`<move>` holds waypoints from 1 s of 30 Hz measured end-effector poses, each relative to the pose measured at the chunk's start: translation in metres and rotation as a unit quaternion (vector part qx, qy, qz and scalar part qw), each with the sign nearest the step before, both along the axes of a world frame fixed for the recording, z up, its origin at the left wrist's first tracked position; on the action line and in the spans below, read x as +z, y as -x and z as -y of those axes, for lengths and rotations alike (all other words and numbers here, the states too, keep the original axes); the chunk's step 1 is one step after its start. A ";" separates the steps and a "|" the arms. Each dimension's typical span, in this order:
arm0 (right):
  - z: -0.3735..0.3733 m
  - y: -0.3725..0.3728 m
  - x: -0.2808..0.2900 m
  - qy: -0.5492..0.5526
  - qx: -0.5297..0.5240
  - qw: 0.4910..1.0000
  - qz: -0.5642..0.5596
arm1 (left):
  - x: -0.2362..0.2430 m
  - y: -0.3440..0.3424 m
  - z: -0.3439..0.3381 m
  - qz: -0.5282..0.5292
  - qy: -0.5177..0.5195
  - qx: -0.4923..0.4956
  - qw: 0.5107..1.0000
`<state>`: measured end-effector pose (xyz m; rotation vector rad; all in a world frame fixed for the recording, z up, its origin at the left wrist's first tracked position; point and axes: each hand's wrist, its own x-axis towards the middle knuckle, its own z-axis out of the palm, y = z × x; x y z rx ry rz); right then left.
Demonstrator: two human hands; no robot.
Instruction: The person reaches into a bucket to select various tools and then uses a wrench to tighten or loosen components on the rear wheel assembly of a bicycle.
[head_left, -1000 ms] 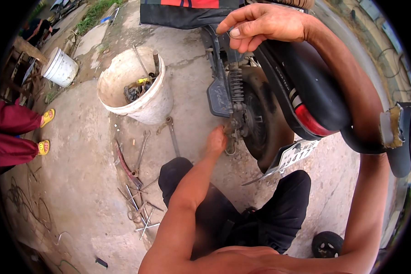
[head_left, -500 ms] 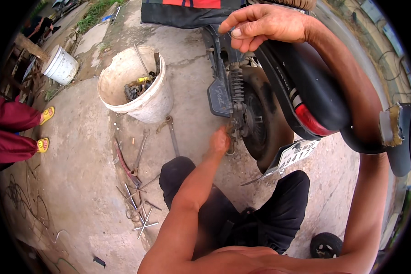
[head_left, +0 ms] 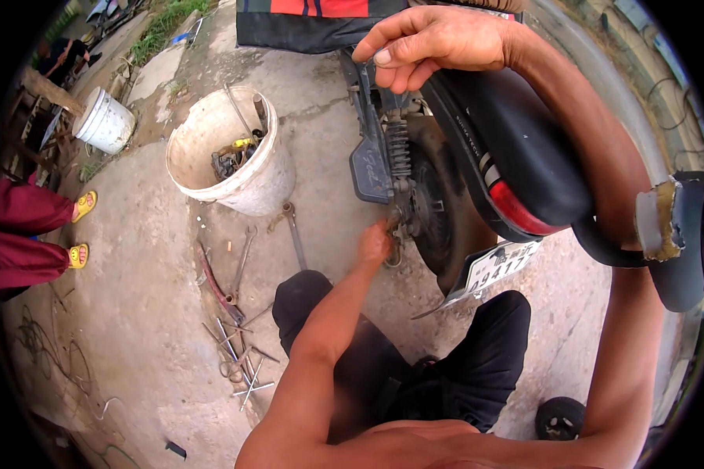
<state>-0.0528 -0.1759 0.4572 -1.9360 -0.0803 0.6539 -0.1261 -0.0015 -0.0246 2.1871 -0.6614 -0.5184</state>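
My left hand [head_left: 375, 242] reaches down to the rear axle of a scooter, just below its shock absorber [head_left: 398, 142]. Its fingers are closed at the hub, and whatever they hold is hidden. Beside it stands the dusty rear wheel [head_left: 440, 209]. My right arm lies across the black seat [head_left: 522, 148]. Over the seat's front end hangs my right hand [head_left: 444, 39], fingers loosely bent and apart, holding nothing. A red tail light [head_left: 518, 208] and a white licence plate [head_left: 499, 267] show at the scooter's rear.
A white bucket [head_left: 270, 176] holds metal parts. Wrenches [head_left: 296, 238] and several other tools [head_left: 246, 367] lie on the concrete left of my knee. A small wheel [head_left: 559, 420] rests at lower right. At far left stands a person in maroon trousers [head_left: 25, 262] and yellow sandals.
The view has shifted slightly. My left hand stays at the axle with its fingers closed, and my right hand keeps its pose over the seat.
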 end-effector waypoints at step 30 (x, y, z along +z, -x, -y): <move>-0.005 0.014 -0.003 0.100 -0.035 0.992 0.075 | -0.018 0.000 0.002 0.090 0.058 0.028 0.994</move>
